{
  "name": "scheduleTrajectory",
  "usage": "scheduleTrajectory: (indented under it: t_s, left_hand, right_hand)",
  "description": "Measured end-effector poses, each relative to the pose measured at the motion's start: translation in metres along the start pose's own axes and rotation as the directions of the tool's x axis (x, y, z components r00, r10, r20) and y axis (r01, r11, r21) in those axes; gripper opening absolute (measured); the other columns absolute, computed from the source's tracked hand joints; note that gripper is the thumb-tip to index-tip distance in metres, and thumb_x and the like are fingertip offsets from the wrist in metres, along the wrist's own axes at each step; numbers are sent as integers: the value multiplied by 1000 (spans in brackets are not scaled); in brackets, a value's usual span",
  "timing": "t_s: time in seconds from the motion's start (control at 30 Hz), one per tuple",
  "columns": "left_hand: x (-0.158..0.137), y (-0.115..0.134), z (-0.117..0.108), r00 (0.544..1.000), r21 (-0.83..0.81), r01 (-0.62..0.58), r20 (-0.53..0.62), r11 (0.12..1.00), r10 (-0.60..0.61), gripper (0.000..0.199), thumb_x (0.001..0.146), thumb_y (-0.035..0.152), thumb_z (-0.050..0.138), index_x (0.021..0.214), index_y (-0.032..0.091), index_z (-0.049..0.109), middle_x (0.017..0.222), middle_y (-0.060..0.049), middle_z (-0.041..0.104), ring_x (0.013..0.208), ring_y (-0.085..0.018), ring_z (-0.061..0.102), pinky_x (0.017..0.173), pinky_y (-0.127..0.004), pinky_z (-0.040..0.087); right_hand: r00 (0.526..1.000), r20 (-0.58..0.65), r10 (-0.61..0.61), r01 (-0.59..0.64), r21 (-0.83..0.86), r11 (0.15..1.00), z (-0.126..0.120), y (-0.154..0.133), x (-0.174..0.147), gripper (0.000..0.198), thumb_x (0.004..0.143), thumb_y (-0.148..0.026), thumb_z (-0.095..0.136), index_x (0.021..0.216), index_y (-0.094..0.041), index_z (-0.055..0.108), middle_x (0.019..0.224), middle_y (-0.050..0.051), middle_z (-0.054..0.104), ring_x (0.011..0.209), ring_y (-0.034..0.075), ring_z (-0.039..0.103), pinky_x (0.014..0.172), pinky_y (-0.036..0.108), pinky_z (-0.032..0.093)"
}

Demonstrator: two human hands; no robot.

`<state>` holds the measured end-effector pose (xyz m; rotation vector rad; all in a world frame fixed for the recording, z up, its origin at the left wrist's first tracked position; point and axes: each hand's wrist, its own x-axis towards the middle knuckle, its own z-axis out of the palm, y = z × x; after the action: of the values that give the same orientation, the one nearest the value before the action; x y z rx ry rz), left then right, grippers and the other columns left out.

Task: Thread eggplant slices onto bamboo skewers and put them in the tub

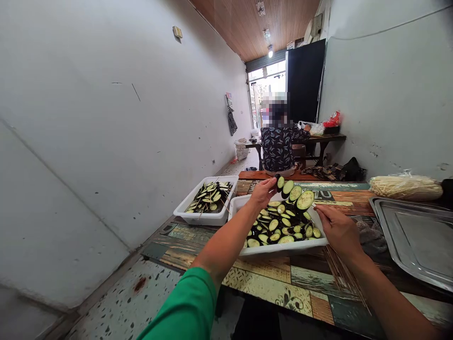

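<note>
Green cloth sleeve [187, 302] nearest the lens, a person at a plank-patterned table [264, 288] holds up a skewer of eggplant [295, 193] over a white plastic tub [283, 249], seen from the head camera. Four oval slices, pale, seeded and dark-skinned, sit along the thin stick, its long axis slanting from upper left down to lower right. The left hand [265, 190], fingers closed, pinches the far-left end; the right hand [338, 229] has thumb and fingers closed on the opposite end. Which end is sharp cannot be told. Glossy loose slices [274, 224] fill the tub below, its far rim partly hidden by the skewer. Thin sticks [345, 274] lie partly beneath the right forearm. At left, a second tub [198, 218] holds skewered slices [208, 196]; at right lie smooth metal trays [417, 236] and a clear bag of pale strands [405, 186]. Beyond, a person in a leaf-print shirt [278, 148] sits facing away.
</note>
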<state>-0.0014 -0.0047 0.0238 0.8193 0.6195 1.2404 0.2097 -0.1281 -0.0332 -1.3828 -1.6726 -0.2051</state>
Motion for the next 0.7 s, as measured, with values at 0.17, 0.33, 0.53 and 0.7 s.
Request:
scheduleTrajectory:
  t_s: [0.17,0.33,0.53,0.7]
  left_hand:
    - [8,7,-19,963,24,16,-269,1000,-9,19,81,29,63,67,16,60,63,0,61,60,-6,51,59,-19,40]
    - [-11,-23,-3,929,691,81,209,719,-305,26,50,26,83,69,17,68,63,-1,63,65,-13,57,62,-23,43]
    - [-33,-21,26,851,409,68,453,910,-267,42,56,31,81,93,18,67,96,-6,65,90,-18,59,82,-33,44]
    - [-28,-14,29,987,114,27,153,993,-44,35,59,35,80,83,16,63,88,-5,62,79,-13,57,75,-29,46]
  right_hand:
    - [963,-35,267,-265,71,962,-10,18,8,34,84,-41,48,95,-20,73,96,8,73,87,26,67,73,36,50]
    - [916,38,399,-392,300,870,-5,13,10,35,78,-43,54,94,-18,73,87,7,74,77,23,67,68,33,51]
    - [961,17,275,-268,277,923,0,-11,1,34,81,-42,52,96,-18,72,96,8,73,87,23,66,81,36,50]
    - [973,-22,230,-219,233,947,1,-9,-2,33,83,-40,52,96,-19,72,100,8,72,92,24,66,87,39,50]
